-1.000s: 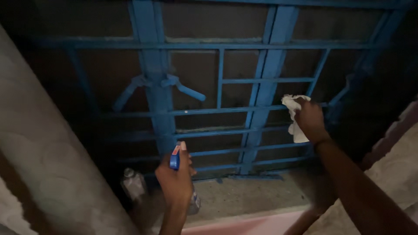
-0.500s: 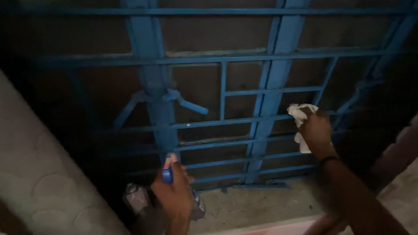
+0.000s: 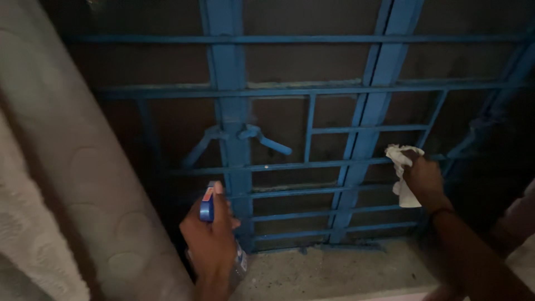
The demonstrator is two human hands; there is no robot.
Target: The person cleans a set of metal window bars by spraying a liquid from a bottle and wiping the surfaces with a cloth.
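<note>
Against the blue window grille (image 3: 312,167), low on its left half above the concrete sill (image 3: 334,273), our left hand (image 3: 210,239) has its grip wrapped tight round a spray bottle (image 3: 208,203) with a blue head. We judge the bottle light, stiff plastic, perhaps slick if wet, best held at the neck under the trigger, as now. Further right, at the grille's right side, our right hand (image 3: 426,178) pinches a white cloth (image 3: 402,173) against a horizontal bar. Soft and limp, we reckon it handles best bunched in the fingers; its loose end hangs below the grip.
</note>
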